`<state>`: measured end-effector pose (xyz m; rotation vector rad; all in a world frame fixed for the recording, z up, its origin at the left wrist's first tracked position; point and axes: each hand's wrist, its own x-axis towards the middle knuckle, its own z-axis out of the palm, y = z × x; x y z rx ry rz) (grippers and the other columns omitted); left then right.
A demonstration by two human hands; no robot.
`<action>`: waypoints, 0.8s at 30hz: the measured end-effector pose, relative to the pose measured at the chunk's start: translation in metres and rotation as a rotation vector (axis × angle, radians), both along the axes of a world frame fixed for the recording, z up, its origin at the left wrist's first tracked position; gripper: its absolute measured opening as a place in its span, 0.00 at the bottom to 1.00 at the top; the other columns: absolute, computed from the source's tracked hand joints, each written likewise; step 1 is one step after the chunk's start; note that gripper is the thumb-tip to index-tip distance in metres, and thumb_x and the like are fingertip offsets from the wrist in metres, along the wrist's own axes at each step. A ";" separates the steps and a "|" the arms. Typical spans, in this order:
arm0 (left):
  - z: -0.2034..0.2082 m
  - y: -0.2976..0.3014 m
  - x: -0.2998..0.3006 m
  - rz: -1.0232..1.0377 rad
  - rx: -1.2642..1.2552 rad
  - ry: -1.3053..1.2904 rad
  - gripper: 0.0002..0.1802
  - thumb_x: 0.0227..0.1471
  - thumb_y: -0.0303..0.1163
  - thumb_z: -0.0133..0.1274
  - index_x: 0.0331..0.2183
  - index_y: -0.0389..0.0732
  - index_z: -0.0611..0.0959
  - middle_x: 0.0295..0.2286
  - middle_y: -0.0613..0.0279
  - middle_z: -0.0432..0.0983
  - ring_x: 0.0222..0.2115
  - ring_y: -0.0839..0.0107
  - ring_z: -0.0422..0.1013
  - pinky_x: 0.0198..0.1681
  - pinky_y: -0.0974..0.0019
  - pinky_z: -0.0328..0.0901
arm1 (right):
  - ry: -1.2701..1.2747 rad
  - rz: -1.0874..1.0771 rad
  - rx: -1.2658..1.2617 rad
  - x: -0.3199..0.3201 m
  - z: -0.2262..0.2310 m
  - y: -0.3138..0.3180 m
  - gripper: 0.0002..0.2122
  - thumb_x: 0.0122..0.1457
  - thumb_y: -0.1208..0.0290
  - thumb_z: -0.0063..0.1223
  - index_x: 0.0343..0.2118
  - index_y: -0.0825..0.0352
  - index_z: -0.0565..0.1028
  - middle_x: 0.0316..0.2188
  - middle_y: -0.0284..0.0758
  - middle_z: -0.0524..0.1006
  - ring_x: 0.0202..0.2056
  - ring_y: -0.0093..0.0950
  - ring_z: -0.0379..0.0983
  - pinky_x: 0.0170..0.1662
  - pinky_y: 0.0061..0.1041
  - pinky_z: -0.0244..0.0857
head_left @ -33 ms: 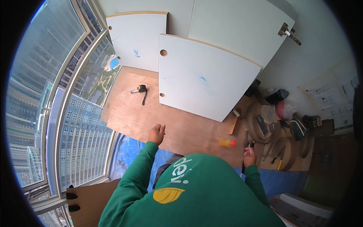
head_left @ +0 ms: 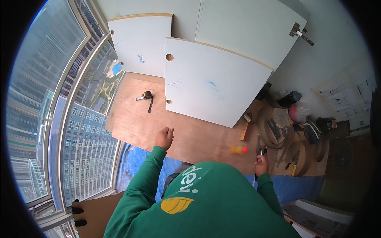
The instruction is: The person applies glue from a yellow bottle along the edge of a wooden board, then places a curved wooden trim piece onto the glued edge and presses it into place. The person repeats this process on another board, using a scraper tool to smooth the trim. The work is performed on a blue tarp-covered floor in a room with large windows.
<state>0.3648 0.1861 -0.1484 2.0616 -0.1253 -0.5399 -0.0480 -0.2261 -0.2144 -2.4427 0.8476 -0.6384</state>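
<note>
— Where do we have our hands?

— Our left hand (head_left: 164, 137) hovers open over the brown plywood sheet (head_left: 135, 123), fingers (head_left: 170, 130) spread and holding nothing. Our right hand (head_left: 261, 163) grips a dark tool (head_left: 259, 147) at the sheet's right edge, just beside a yellow bottle with a red cap (head_left: 239, 149).

— And farther out?

— A tape measure (head_left: 147, 96) lies on the plywood near the white panels (head_left: 210, 91), well apart from both hands.
</note>
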 end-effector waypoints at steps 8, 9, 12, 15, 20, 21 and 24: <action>0.143 -0.114 0.162 -0.176 -0.278 -1.008 0.19 0.58 0.23 0.58 0.51 0.40 0.81 0.45 0.53 0.80 0.51 0.50 0.74 0.55 0.51 0.69 | 0.710 -0.174 0.491 -0.086 0.013 0.137 0.12 0.68 0.64 0.52 0.43 0.67 0.79 0.23 0.33 0.79 0.33 0.28 0.79 0.42 0.36 0.74; 0.167 -0.130 0.184 -0.166 -0.278 -1.128 0.19 0.58 0.26 0.58 0.52 0.39 0.81 0.48 0.53 0.79 0.53 0.50 0.72 0.58 0.50 0.67 | 0.699 -0.218 0.575 -0.088 0.009 0.148 0.11 0.68 0.64 0.52 0.43 0.67 0.79 0.23 0.34 0.79 0.33 0.28 0.79 0.41 0.36 0.74; 0.203 -0.162 0.235 -0.053 -0.086 -1.420 0.20 0.62 0.35 0.57 0.53 0.38 0.81 0.53 0.53 0.77 0.57 0.50 0.70 0.67 0.48 0.58 | 0.637 -0.354 0.805 -0.091 0.011 0.175 0.11 0.68 0.65 0.53 0.44 0.68 0.79 0.24 0.34 0.80 0.33 0.27 0.79 0.41 0.36 0.74; 0.196 -0.175 0.266 -0.118 0.155 -1.383 0.21 0.66 0.45 0.52 0.51 0.39 0.83 0.50 0.55 0.80 0.57 0.53 0.71 0.69 0.48 0.55 | 0.532 -0.444 0.980 -0.079 0.016 0.190 0.11 0.67 0.66 0.53 0.44 0.68 0.79 0.24 0.34 0.80 0.32 0.27 0.79 0.41 0.35 0.74; 0.197 -0.175 0.270 -0.245 0.159 -1.307 0.21 0.67 0.46 0.51 0.48 0.42 0.85 0.47 0.59 0.82 0.53 0.54 0.73 0.66 0.49 0.58 | 0.326 -0.550 1.152 -0.057 0.030 0.195 0.11 0.67 0.67 0.53 0.45 0.68 0.79 0.26 0.34 0.81 0.32 0.27 0.79 0.40 0.35 0.74; 0.199 -0.172 0.268 -0.250 0.137 -1.325 0.20 0.66 0.46 0.52 0.48 0.43 0.86 0.47 0.59 0.82 0.52 0.54 0.73 0.65 0.49 0.59 | 0.289 -0.558 1.171 -0.051 0.034 0.193 0.11 0.67 0.67 0.53 0.45 0.68 0.79 0.26 0.34 0.81 0.32 0.27 0.79 0.40 0.35 0.74; 0.204 -0.163 0.256 -0.254 0.077 -1.363 0.17 0.65 0.43 0.54 0.48 0.45 0.86 0.46 0.60 0.82 0.52 0.56 0.73 0.65 0.49 0.58 | 0.138 -0.585 1.241 -0.032 0.044 0.190 0.10 0.67 0.68 0.54 0.45 0.68 0.78 0.27 0.34 0.82 0.32 0.26 0.79 0.40 0.35 0.74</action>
